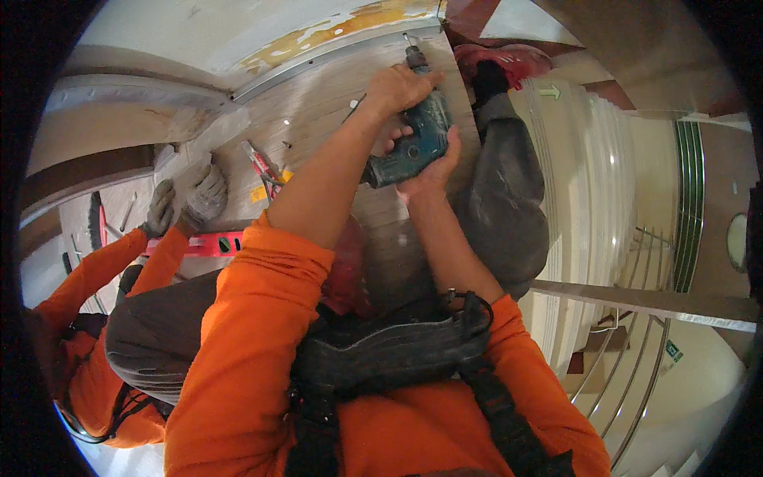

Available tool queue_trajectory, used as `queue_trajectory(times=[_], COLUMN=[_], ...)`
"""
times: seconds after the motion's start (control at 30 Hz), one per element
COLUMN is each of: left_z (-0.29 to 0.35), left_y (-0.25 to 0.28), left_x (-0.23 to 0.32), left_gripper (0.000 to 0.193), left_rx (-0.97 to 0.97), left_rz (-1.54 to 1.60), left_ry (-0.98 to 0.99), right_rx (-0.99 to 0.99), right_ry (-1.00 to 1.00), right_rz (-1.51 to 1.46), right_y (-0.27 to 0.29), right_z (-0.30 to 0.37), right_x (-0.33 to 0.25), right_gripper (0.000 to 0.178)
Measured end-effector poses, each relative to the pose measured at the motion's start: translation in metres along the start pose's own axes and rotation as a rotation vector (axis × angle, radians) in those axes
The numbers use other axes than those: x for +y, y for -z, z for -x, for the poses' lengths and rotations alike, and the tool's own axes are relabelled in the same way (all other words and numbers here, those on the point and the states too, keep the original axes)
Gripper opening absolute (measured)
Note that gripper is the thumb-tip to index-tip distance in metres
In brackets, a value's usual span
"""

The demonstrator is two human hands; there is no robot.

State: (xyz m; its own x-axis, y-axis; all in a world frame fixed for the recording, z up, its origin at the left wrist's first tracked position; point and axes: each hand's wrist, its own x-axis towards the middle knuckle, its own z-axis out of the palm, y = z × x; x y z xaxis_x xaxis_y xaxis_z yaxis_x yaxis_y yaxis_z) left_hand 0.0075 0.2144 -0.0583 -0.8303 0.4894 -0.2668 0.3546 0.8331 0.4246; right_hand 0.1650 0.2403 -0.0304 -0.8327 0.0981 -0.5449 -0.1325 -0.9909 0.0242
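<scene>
I hold a blue-green power drill [421, 135] in both hands. My left hand [401, 86] presses on the drill's rear end. My right hand [431, 171] wraps the pistol grip from below. The drill bit [409, 41] points away from me and meets a thin metal track [334, 49] lying along the wooden floor [318, 103] where it meets the wall. My orange sleeves and a dark harness fill the lower part of the view.
A co-worker in orange at the left has gloved hands [203, 195] at a red spirit level [214, 242]. Red-handled cutters [262, 167] and small screws [286, 122] lie on the floor. My grey trouser leg [505, 191] and red shoe [513, 60] are right of the drill; curved stairs [588, 183] drop away beyond.
</scene>
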Motion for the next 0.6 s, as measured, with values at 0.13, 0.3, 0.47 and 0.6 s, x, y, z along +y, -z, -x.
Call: queue_trajectory(times=[0.13, 0.3, 0.47, 0.6], left_z=[0.018, 0.015, 0.018, 0.027], left_y=[0.022, 0.017, 0.018, 0.023], left_x=[0.030, 0.014, 0.023, 0.028], left_gripper=[0.084, 0.082, 0.080, 0.082], left_rx=[-0.047, -0.032, -0.026, -0.080], left_rz=[0.246, 0.296, 0.261, 0.346], left_ry=[0.150, 0.189, 0.181, 0.236], right_rx=[0.066, 0.021, 0.009, -0.019], right_ry=[0.075, 0.045, 0.062, 0.057], right_rz=[0.084, 0.075, 0.056, 0.066], right_y=[0.003, 0.002, 0.005, 0.010], right_z=[0.000, 0.002, 0.003, 0.003], right_x=[-0.004, 0.000, -0.002, -0.005], right_gripper=[0.073, 0.070, 0.074, 0.074])
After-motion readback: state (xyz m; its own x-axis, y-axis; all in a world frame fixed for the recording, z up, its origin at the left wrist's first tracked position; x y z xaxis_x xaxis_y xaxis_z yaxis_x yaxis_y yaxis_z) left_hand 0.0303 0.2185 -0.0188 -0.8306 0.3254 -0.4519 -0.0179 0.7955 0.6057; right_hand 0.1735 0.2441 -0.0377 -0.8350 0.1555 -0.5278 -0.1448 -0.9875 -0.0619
